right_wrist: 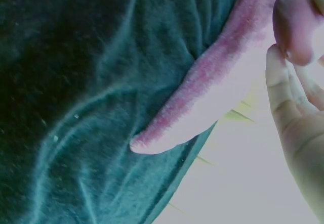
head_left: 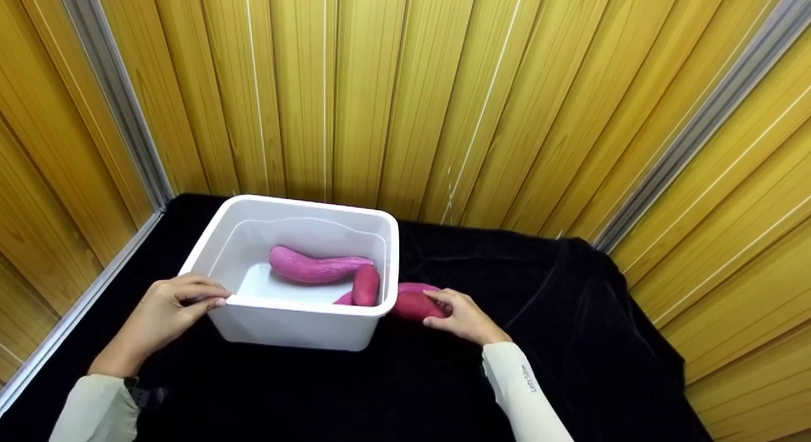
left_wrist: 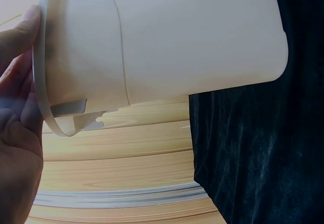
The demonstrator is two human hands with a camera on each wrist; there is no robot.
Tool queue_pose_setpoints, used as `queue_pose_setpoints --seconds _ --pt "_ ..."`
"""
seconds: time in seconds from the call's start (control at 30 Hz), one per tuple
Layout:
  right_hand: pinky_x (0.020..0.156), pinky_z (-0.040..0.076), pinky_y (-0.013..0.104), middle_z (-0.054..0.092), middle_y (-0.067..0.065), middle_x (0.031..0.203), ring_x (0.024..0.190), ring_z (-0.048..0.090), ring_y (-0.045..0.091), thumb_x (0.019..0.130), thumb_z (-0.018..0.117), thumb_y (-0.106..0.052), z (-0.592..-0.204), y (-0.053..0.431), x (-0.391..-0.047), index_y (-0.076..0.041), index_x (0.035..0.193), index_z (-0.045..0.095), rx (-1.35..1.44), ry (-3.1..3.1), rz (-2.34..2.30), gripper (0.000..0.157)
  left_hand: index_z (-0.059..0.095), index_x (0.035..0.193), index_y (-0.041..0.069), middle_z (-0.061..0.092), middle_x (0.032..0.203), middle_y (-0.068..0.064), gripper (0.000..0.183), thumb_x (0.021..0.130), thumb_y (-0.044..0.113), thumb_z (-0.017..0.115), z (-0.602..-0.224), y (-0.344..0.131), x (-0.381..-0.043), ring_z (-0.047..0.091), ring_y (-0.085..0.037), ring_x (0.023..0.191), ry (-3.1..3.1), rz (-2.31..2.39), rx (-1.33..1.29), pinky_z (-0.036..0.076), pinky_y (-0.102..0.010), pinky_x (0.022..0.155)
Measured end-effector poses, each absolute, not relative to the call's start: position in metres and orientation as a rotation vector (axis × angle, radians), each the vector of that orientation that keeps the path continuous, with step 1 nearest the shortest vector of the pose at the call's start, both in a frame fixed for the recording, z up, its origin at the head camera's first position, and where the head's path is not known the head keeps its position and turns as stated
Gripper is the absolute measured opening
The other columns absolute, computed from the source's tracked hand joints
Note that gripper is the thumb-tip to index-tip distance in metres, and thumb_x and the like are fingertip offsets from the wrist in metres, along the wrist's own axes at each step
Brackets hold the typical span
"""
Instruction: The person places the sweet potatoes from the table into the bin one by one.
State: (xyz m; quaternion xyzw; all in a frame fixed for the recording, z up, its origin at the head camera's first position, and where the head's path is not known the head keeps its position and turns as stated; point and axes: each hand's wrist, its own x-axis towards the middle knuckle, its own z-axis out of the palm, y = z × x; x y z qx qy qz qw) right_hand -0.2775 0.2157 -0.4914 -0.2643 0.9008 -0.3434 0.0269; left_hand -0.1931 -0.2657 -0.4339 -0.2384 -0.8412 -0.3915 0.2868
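A white plastic bin stands on the black cloth. At its near left corner, my left hand pinches the rim between thumb and fingers; the left wrist view shows the bin's side wall beside that hand. Inside lie a long pink sweet potato, a smooth red potato and part of another pink one. Right of the bin, my right hand grips a second red potato. Behind it, a long pink sweet potato lies on the cloth, partly hidden in the head view.
Black cloth covers the surface, with folds toward the right. Yellow wood-look panels rise behind and at both sides. Grey metal strips run along the panel corners.
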Motion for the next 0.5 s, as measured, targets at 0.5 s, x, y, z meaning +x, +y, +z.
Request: queue_pose_setpoints --seconds 0.5 --pt "0.081 0.049 0.032 0.063 0.003 0.102 0.088 0.054 0.014 0.084 0.076 -0.029 -0.466 0.217 -0.284 -0.006 0.131 0.059 -0.88 2.866 -1.028 0.055 0.077 0.079 0.009 0.072 0.079 -0.001 0.029 0.064 -0.016 0.079 -0.435 -0.266 -0.195 0.059 0.008 0.079 -2.234 -1.045 -0.646 0.044 -0.001 0.077"
